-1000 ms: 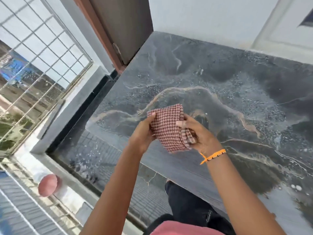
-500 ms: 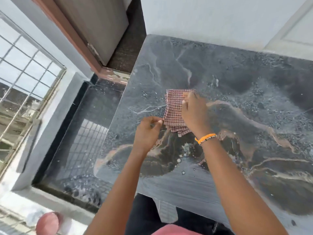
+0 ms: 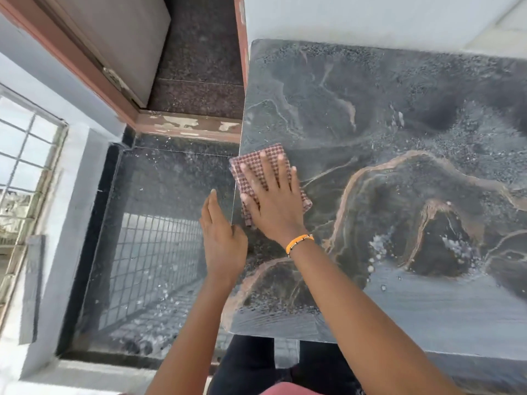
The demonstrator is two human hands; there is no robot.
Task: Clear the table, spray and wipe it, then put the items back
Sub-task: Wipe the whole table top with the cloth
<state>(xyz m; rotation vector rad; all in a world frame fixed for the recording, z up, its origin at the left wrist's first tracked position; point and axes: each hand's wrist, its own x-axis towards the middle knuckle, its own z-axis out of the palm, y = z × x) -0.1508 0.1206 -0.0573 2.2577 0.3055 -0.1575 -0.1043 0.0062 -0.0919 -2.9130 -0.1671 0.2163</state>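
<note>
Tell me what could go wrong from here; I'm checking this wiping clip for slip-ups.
1. The checked cloth lies at the table's left edge, one corner overhanging; a push leftward could send it to the floor.
2. The right hand presses it with flat fingers, no grip, so it may bunch or slide out.
3. Droplets sit near the front edge; wiping only this corner would likely leave them.

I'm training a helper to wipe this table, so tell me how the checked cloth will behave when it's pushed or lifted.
The checked cloth is probably floppy: it lies folded flat under the right hand, one corner overhanging the table edge. It looks light, likely sagging if lifted. On the wet-looking, beaded stone it should slide easily under flat fingers, though layers may bunch.
</note>
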